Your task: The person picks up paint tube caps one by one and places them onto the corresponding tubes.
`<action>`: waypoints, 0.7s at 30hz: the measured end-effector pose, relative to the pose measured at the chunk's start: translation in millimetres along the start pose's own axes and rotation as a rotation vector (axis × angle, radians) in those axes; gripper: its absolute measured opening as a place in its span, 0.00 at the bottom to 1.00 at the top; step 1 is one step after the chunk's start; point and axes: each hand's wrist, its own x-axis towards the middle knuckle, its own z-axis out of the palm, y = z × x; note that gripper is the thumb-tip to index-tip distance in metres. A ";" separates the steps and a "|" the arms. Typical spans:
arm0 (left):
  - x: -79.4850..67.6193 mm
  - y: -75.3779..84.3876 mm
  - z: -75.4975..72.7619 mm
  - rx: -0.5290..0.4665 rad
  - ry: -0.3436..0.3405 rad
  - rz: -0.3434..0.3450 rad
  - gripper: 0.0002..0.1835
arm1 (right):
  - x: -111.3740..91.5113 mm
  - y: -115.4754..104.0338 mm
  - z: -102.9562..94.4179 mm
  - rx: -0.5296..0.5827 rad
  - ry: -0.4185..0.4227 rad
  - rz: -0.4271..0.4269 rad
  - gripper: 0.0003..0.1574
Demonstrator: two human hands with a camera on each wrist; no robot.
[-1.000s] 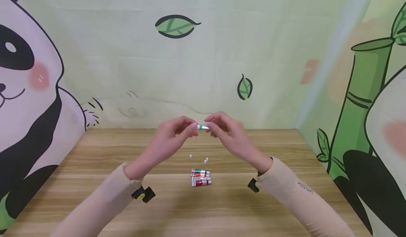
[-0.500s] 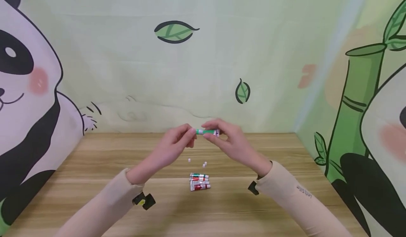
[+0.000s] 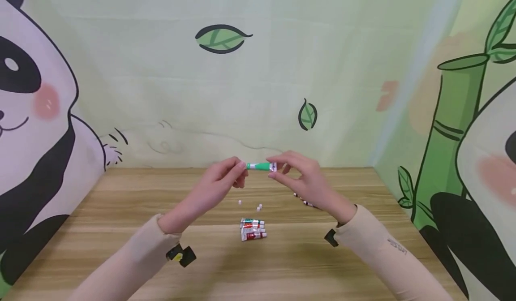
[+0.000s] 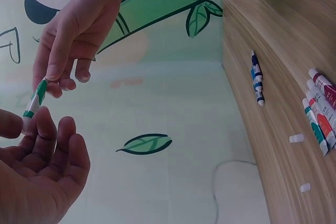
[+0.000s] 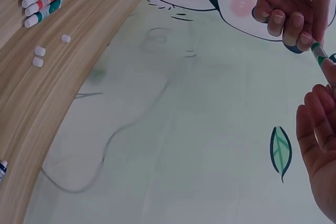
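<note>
A small green-and-white paint tube [image 3: 260, 166] is held level above the table between both hands. My left hand [image 3: 223, 173] pinches its capped end between thumb and fingers. In the left wrist view, the white cap [image 4: 26, 125] shows between that thumb and forefinger. My right hand [image 3: 304, 175] has thumb and forefinger on the flat crimped tail; the other fingers are bent loosely. Below on the table, several paint tubes [image 3: 253, 230] lie side by side, green, orange-red, pale and dark red. Beyond them sit three loose white caps [image 3: 259, 207].
A slim blue-and-white pen-like item [image 4: 257, 78] lies on the wooden table [image 3: 161, 247], partly behind my right hand in the head view. A panda-printed cloth [image 3: 161, 68] stands behind the table and along both sides.
My right hand has moved from around the tube's middle out to its crimped tail, baring the green body. The pen-like item has come into view. The left hand keeps its pinch.
</note>
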 end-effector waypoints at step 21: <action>-8.6 1.0 -7.9 0.122 -0.019 0.060 0.16 | 1.7 -8.4 -1.4 0.033 -0.015 0.074 0.19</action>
